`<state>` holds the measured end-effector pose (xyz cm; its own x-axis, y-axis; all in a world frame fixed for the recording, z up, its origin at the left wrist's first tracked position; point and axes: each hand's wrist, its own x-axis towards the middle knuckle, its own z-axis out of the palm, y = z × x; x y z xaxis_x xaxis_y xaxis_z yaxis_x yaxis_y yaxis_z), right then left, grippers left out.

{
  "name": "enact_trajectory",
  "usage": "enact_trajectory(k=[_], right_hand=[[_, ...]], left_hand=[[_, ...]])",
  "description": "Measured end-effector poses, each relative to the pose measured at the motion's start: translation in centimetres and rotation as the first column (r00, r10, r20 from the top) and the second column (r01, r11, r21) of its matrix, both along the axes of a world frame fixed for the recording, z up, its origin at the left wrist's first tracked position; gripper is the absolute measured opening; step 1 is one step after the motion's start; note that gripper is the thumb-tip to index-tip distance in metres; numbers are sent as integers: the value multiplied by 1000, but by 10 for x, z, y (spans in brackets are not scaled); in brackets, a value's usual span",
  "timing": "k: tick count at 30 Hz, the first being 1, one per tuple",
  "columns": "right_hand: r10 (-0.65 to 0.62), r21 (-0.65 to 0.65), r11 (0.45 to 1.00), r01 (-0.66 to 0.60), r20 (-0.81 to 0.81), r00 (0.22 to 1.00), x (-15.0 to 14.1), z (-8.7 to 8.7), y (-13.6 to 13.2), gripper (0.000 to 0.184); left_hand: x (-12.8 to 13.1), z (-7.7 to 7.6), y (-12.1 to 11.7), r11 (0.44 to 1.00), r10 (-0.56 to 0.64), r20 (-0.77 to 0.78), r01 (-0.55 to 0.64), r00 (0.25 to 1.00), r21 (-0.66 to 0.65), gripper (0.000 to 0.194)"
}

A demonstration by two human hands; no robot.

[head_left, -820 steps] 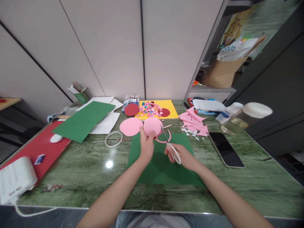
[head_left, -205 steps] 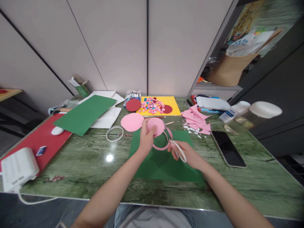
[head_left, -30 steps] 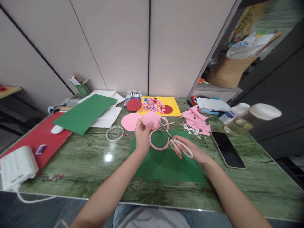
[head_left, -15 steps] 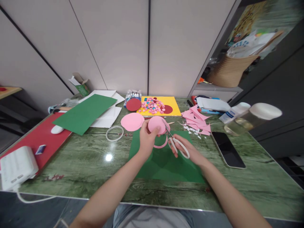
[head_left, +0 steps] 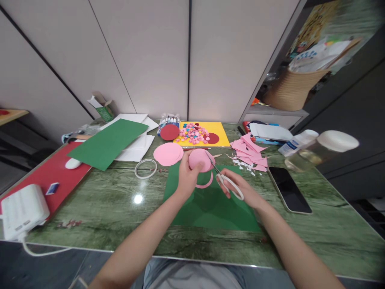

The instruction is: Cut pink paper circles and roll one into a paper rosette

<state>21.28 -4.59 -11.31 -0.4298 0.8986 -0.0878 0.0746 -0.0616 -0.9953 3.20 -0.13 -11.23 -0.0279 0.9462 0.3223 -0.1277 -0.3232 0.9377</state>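
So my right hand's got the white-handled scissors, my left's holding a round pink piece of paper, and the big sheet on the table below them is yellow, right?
Not quite: the head view shows the big sheet is green, not yellow. Your right hand does hold the white-handled scissors, and your left hand the round pink paper.

Black phone (head_left: 289,189) on green table (head_left: 108,216)
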Motion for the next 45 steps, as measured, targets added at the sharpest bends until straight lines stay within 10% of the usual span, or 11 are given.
enact_trajectory(k=[45], right_hand=[[-39,-13,999,40,59,997,-5,1,0,28]], left_hand=[[-3,-3,5,997,71,20,-71,997,-29,28]])
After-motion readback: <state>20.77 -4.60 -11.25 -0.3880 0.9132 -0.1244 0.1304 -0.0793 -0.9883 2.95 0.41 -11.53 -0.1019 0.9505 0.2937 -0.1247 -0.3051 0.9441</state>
